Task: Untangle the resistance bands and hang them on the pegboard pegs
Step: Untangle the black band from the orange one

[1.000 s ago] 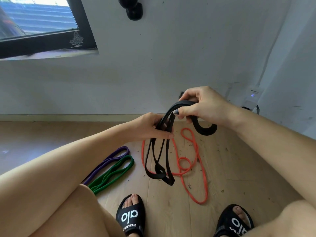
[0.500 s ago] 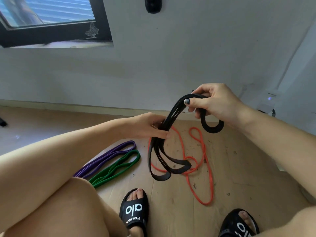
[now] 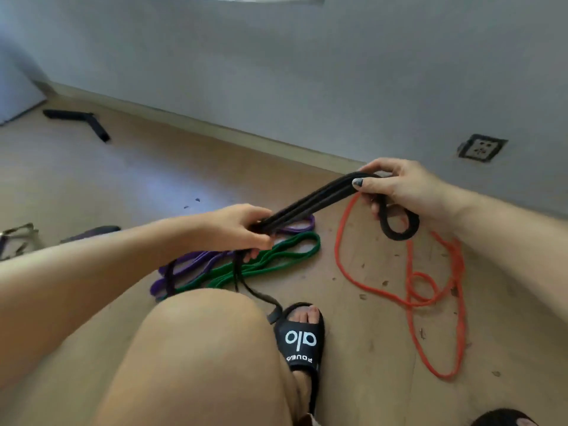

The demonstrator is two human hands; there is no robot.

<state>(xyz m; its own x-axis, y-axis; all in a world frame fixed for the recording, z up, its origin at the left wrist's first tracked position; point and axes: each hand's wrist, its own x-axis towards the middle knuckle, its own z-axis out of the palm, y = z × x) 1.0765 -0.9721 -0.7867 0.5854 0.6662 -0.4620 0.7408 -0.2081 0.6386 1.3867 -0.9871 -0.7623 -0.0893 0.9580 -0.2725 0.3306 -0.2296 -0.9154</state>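
Both hands are working the black band [image 3: 310, 201]. Right hand [image 3: 408, 192] is pinching one end, thumb on top, with a small loop hanging just below its fingers. Left hand [image 3: 242, 229] is gripping the bundled strands lower down; the tail is dropping below it toward the sandal [image 3: 302, 336].

Purple band [image 3: 196, 262] and green band [image 3: 270, 262] are lying flat on the floor under the left hand. Orange band [image 3: 430, 287] is sprawling below the right hand, loosely looped.

Step looks like straightening the black one. I'd keep the right pinch fixed and slide the left hand down the strands, feeding twists out the free end. Watch the tail, it could snag the sandal. No pegboard in view.
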